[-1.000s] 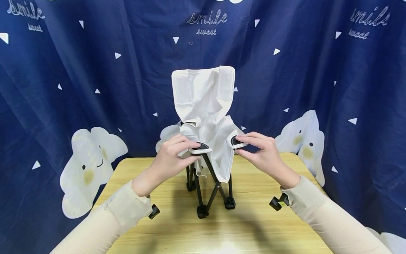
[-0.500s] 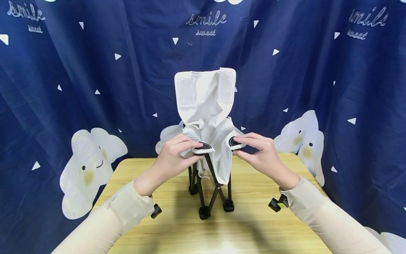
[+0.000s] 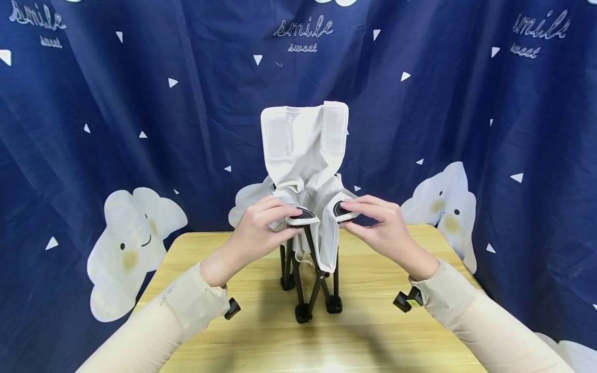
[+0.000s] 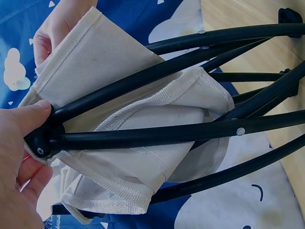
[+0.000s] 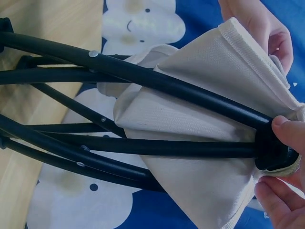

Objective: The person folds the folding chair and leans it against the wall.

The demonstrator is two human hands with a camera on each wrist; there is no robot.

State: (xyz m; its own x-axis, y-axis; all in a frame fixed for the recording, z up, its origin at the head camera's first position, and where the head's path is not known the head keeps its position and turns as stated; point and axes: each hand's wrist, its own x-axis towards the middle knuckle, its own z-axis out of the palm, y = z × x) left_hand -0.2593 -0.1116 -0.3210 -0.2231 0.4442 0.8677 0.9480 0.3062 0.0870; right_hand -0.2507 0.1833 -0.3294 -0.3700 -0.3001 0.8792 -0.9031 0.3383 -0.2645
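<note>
A small folding chair (image 3: 305, 171) with white fabric and a black crossed frame (image 3: 310, 280) stands on the wooden table (image 3: 373, 331). My left hand (image 3: 261, 228) pinches the chair's front left corner cap (image 3: 300, 213), thumb underneath. My right hand (image 3: 378, 223) pinches the front right corner cap (image 3: 342, 209). The two corners sit close together and the seat fabric sags between them. In the left wrist view my left hand's thumb (image 4: 21, 126) presses the black frame joint (image 4: 43, 138). In the right wrist view my right hand's fingertips (image 5: 288, 131) grip the black joint (image 5: 271, 148) wrapped in fabric.
A dark blue curtain (image 3: 116, 103) printed with white clouds and triangles hangs behind and beside the table. The chair's black feet (image 3: 303, 312) rest near the table's middle. Bare tabletop lies in front of the chair.
My hands have pushed the two front corners closer together, the frame legs have drawn inward, and the chair's back has shifted slightly right.
</note>
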